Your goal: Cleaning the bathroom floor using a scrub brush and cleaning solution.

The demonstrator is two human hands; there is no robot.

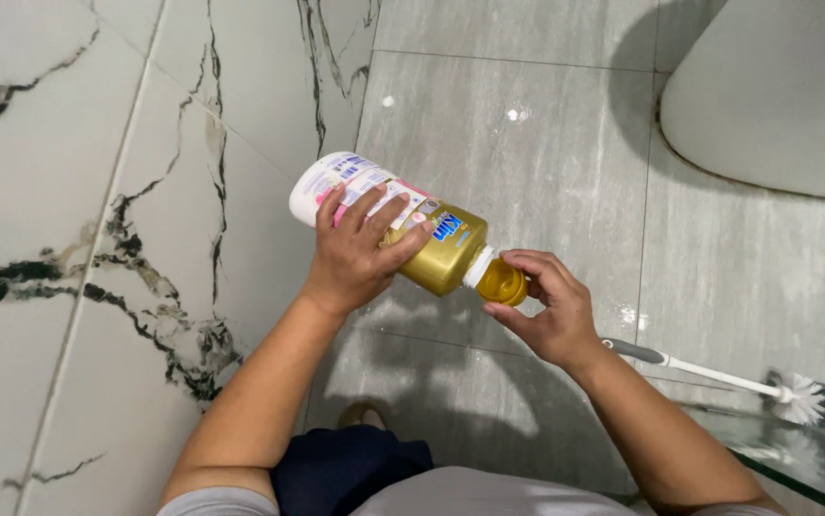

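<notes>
Nearest the camera, the person's 2 forearms reach out over a grey stone-look floor tile (546, 162). The right hand (544, 308) pinches the gold screw cap (502, 282) between thumb and curled fingers, closed snugly round it. The left hand (360, 250) wraps the middle of the gold cleaner bottle (403, 229), fingers spread across its label, holding it tilted almost flat with the cap end lower, in mid-air above the floor.

The bottle looks like rigid, smooth plastic, likely slick if wet and moderately heavy if full; the waist is the surest hold, the ribbed cap the place to twist.

To the right lies a toilet brush (718, 376) on the floor, well apart. Farther off curves the toilet base (776, 105), with a veined marble wall (68, 191) at left.
</notes>
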